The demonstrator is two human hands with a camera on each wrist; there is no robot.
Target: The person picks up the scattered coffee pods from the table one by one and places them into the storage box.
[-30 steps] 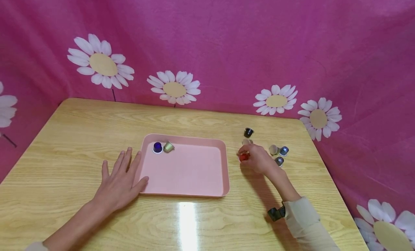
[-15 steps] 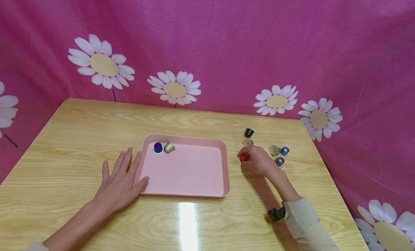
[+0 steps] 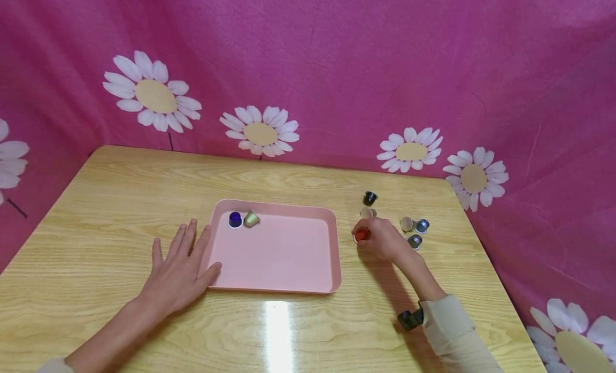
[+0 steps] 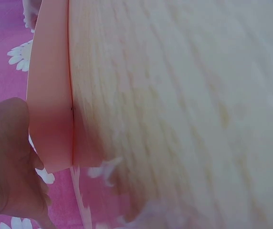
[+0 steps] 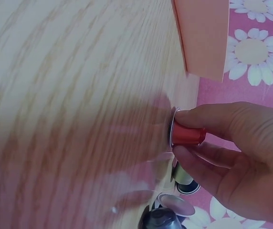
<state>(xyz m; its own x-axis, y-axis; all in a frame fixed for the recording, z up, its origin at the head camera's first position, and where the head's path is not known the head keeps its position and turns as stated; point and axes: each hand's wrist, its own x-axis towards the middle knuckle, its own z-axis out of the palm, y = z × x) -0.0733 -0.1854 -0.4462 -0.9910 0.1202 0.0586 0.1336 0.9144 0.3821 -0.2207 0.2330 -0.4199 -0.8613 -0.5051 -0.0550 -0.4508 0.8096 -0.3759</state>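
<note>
My right hand (image 3: pixel 381 238) pinches a red coffee capsule (image 5: pixel 188 135) between thumb and fingers, its silver rim right at the table, just right of the tray. My left hand (image 3: pixel 177 271) lies with fingers spread at the left side of the pink tray (image 3: pixel 335 255), its thumb over the near left corner. Inside the tray, at the far left, a purple capsule (image 3: pixel 235 219) stands on its rim beside a light green capsule (image 3: pixel 251 219) that lies tilted. In the left wrist view the left hand (image 4: pixel 12 162) touches the tray wall (image 4: pixel 50 90).
Beyond the right hand are a black capsule (image 3: pixel 370 198) and a pale-lidded capsule (image 3: pixel 367 213) lying on its side. To its right sit another pale-lidded capsule (image 3: pixel 406 223), a blue one (image 3: pixel 422 226) and a grey one (image 3: pixel 414 241). A pink flowered cloth (image 3: pixel 337 84) hangs behind the wooden table (image 3: pixel 144 180).
The view has shifted very slightly. Both hands and all the capsules stay in place, with the right hand still pinching the red capsule.
</note>
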